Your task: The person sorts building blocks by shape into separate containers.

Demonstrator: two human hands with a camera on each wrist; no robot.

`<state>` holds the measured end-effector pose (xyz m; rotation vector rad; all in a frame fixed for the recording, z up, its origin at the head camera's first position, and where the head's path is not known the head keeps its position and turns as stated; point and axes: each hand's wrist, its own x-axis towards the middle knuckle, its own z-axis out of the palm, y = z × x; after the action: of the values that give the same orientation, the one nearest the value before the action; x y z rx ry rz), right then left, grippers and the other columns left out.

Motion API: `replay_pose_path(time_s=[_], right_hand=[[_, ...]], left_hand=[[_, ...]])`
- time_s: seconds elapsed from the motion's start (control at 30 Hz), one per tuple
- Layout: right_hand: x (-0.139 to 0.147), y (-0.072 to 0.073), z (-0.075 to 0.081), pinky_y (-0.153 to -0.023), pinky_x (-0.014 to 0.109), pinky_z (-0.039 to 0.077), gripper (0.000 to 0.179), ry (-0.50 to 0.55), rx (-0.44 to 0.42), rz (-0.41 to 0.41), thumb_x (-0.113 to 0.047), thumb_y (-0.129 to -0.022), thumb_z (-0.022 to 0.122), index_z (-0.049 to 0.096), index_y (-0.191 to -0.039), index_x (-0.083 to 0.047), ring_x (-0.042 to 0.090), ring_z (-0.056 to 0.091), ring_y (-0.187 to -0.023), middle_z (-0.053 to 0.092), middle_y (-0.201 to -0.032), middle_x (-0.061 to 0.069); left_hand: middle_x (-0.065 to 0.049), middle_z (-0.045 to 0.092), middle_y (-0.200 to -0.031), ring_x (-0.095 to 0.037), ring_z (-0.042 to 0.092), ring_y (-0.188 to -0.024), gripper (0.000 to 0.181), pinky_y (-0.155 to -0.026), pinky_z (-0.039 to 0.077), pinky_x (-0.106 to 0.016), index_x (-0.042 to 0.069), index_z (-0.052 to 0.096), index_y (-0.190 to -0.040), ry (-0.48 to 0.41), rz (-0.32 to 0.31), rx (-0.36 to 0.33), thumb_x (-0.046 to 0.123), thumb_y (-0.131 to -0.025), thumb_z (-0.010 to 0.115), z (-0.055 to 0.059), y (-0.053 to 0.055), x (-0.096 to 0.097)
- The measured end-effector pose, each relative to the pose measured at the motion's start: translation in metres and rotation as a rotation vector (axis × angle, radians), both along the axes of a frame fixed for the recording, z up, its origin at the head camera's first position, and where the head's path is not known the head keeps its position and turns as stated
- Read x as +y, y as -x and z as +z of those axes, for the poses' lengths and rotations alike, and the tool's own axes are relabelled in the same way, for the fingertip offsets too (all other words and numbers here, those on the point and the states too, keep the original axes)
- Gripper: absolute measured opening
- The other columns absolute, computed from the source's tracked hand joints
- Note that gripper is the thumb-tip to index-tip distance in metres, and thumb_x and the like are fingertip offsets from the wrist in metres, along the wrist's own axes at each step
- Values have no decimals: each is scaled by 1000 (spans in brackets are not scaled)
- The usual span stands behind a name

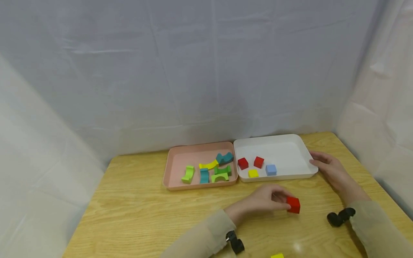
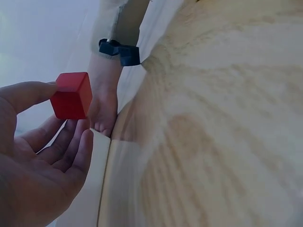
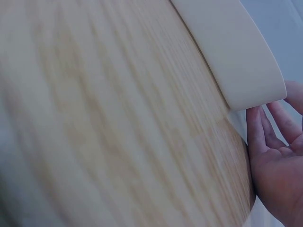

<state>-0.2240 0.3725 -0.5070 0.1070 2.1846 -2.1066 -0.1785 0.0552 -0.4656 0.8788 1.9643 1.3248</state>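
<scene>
Between thumb and fingers, my left hand (image 1: pixel 266 199) pinches a red cube (image 1: pixel 293 205) in front of the white tray (image 1: pixel 284 148). The left wrist view shows the red cube (image 2: pixel 72 95) held at the fingertips, thumb on one side. My right hand (image 1: pixel 332 173) is at the right end of the white tray, fingertips at its rim. From the right wrist, that hand (image 3: pixel 279 161) has its fingers against the tray's end wall (image 3: pixel 236 56). Inside the white tray are two red cubes (image 1: pixel 259 162), a yellow block (image 1: pixel 253 173) and a light blue cube (image 1: pixel 271 170).
Left of the white tray, a pink tray (image 1: pixel 180 154) holds several curved blocks, among them a green arch (image 1: pixel 220 177) and a teal one (image 1: pixel 204 176). A yellow block (image 1: pixel 277 255) lies at the near edge of view. White sheeting (image 1: pixel 193 71) stands behind the wooden table (image 1: pixel 135 200).
</scene>
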Motion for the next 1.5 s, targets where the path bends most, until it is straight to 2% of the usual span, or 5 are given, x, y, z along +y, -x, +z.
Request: replay_pose_path(time_s=[0.1, 0.33, 0.47, 0.8, 1.5], right_hand=[[1, 1, -1, -85, 4, 52, 27, 4, -3, 0, -17, -107, 66, 66, -129, -30, -13, 61, -99, 66, -110, -32], [2, 1, -3, -85, 6, 53, 32, 135, 48, 12, -5, -106, 64, 72, -119, -33, -10, 65, -100, 72, -110, -25], [2, 1, -3, -85, 5, 53, 29, 106, 49, 9, -8, -106, 65, 72, -121, -32, -10, 65, -100, 71, -110, -27], [1, 0, -3, -86, 5, 53, 30, 99, 61, 6, -9, -105, 67, 72, -125, -30, -12, 64, -101, 71, -111, -28], [2, 0, -4, -86, 4, 52, 30, 81, 47, 12, -9, -106, 66, 70, -129, -28, -12, 63, -102, 70, -112, -28]], left_hand=[[-5, 76, -117, 7, 63, -91, 32, -88, 56, -11, 6, 73, -131, -17, 15, 24, 12, -99, 75, 4, 4, -2], [-18, 75, -122, 7, 63, -90, 33, -88, 56, -11, 0, 72, -131, -71, 40, 56, 7, -99, 74, 10, 14, -8], [-23, 74, -122, 7, 62, -89, 33, -86, 56, -11, -2, 71, -131, -97, 64, 67, 6, -99, 74, 14, 19, -12], [-20, 75, -119, 6, 63, -90, 33, -89, 55, -12, 2, 73, -131, -75, 135, 127, 9, -98, 75, 22, 30, -22], [-21, 71, -128, 3, 62, -96, 34, -88, 55, -11, 0, 71, -133, -92, 214, 105, 10, -100, 73, 22, 45, -32]])
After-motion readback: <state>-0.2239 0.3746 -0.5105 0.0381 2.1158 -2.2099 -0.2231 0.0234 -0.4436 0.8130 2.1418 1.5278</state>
